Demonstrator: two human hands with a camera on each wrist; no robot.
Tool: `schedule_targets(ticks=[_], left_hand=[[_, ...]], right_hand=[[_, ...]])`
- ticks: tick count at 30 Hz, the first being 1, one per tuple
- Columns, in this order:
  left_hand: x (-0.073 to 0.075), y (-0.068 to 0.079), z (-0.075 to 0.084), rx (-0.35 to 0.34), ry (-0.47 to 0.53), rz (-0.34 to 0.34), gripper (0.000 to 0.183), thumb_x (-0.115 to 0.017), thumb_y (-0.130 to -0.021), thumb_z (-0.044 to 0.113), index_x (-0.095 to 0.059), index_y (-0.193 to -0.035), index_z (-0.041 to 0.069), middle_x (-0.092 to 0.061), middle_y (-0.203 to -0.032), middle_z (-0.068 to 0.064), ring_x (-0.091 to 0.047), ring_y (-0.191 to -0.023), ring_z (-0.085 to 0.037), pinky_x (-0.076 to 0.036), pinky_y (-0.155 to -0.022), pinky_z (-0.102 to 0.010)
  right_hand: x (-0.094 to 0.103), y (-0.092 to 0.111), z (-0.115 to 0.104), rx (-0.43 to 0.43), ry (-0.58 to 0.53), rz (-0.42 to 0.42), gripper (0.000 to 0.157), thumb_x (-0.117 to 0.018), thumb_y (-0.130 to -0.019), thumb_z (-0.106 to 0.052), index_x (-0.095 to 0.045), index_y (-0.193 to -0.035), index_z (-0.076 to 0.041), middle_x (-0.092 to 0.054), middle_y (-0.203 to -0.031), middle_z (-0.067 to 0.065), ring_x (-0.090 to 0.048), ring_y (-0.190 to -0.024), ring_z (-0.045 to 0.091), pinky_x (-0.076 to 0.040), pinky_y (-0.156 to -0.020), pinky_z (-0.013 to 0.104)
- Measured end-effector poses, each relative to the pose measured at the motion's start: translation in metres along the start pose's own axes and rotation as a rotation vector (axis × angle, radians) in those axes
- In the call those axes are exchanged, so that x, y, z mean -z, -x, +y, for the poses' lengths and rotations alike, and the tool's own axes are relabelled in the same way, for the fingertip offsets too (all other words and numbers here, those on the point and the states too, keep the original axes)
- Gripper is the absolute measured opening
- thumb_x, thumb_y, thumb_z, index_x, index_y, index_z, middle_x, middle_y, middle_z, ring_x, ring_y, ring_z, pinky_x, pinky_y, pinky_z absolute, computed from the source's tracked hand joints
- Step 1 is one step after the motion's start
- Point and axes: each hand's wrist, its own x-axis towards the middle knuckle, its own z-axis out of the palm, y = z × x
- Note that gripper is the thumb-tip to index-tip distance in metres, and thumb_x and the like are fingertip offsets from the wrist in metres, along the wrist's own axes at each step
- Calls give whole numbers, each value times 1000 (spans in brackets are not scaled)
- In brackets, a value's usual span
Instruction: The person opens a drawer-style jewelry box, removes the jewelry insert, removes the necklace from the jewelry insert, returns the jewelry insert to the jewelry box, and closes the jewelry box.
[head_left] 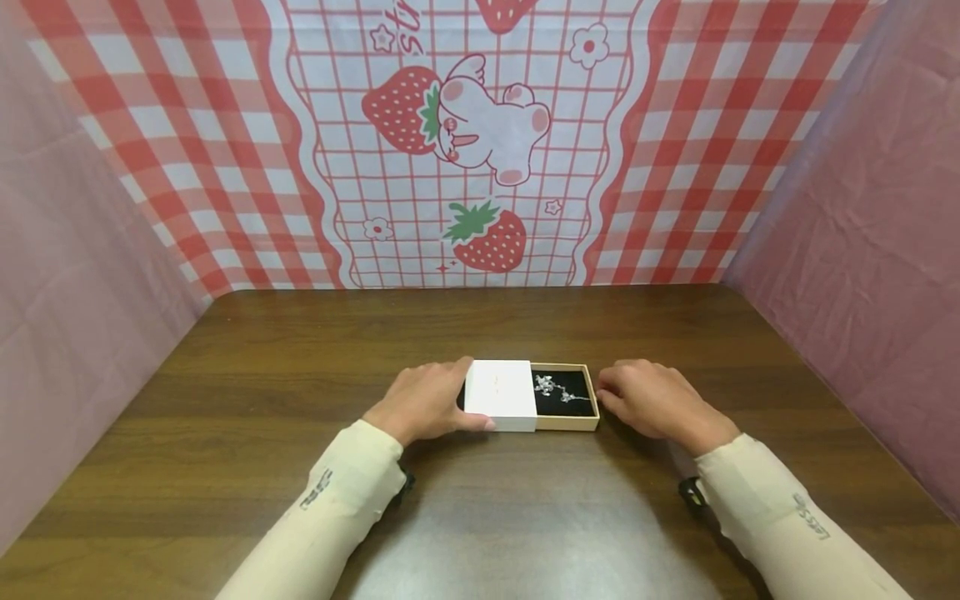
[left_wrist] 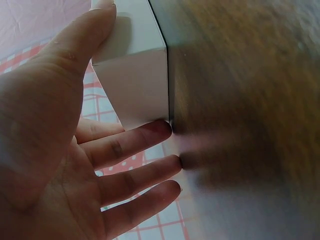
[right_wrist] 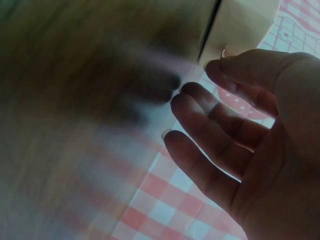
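A white sliding jewelry box [head_left: 500,392] lies flat on the table, its drawer [head_left: 567,422] drawn partway out to the right. On the drawer's black pad rests a silver, sparkling piece of jewelry [head_left: 555,387] with a thin chain. My left hand [head_left: 423,400] grips the white sleeve at its left end, thumb on the near side and fingers at the far side. At the drawer's right end, my right hand [head_left: 652,398] pinches a thin pale pull loop [right_wrist: 224,51] between thumb and index finger. Its other fingers are loosely bent near the tabletop.
The dark wood table [head_left: 480,517] ends at a red-and-white checked cloth [head_left: 247,150] with strawberry prints at the back. Pink cloth walls [head_left: 862,233] stand on both sides. Both forearms wear pale sleeves [head_left: 780,500], with dark bands near the wrists.
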Motion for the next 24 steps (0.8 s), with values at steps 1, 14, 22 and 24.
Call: schedule_targets(ticks=[1,14,22,24], left_hand=[[0,0,0,1,1,0,98,-69,-72,72,-42,-144,13,-62,-133,-6,-63,-108,-19,-51,-92,-42],[0,0,0,-1,-2,5,96,-69,-71,73,-44,-142,13,-63,-131,-5,-63,-105,-18,-51,-91,-42],[1,0,1,1,1,3,96,-69,-72,72,-43,-143,12,-63,-131,-5,-63,-105,-18,-51,-91,-42],[1,0,0,4,1,-1,97,-69,-72,72,-42,-144,12,-62,-133,-5,-63,-107,-19,-51,-92,-42]], right_hand=[[0,0,0,-1,1,0,17,-65,-89,-25,-60,-73,-28,-56,-71,-10,-50,-64,10,-39,-54,32],[0,-6,-3,-64,-21,-4,10,-62,-89,-28,-65,-80,-25,-59,-72,-8,-53,-67,12,-44,-59,36],[7,-11,-8,-74,-31,14,12,-63,-89,-29,-67,-94,-19,-62,-79,-6,-55,-70,12,-46,-61,35],[8,-11,-10,-65,-28,25,14,-63,-89,-30,-68,-97,-19,-64,-83,-6,-57,-73,12,-49,-63,37]])
